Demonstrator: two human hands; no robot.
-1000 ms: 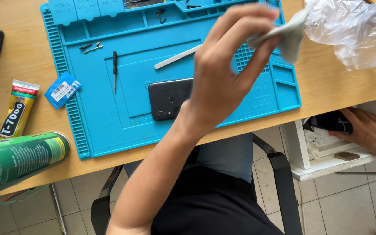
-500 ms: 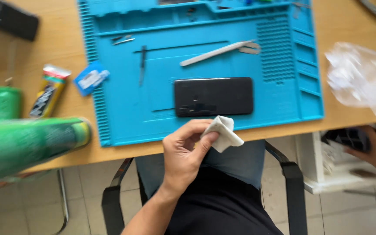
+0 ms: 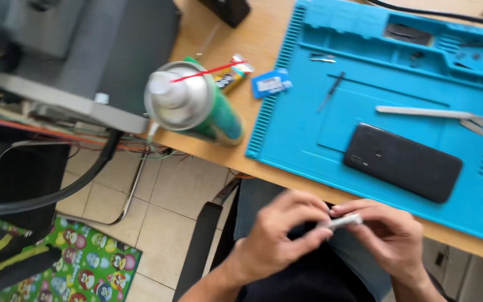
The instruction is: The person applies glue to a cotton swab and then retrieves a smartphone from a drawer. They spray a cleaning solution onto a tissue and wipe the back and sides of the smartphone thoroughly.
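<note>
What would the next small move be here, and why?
Probably lifting the wipe up to the phone. Both the left hand and right hand pinch the small white wipe together below the desk edge, while the phone lies bare on the blue mat just above them.

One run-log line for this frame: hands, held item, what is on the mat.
left hand + right hand: both pinch small white folded wipe over lap | black phone face-down on blue mat | green spray can at desk edge

Motion blur smeared both hands at the lower centre; the small white piece (image 3: 342, 222) pinched between them stayed unidentifiable. The blue mat (image 3: 308, 134) ran off the right edge. Small parts in its upper-right trays were too tiny to tell.
</note>
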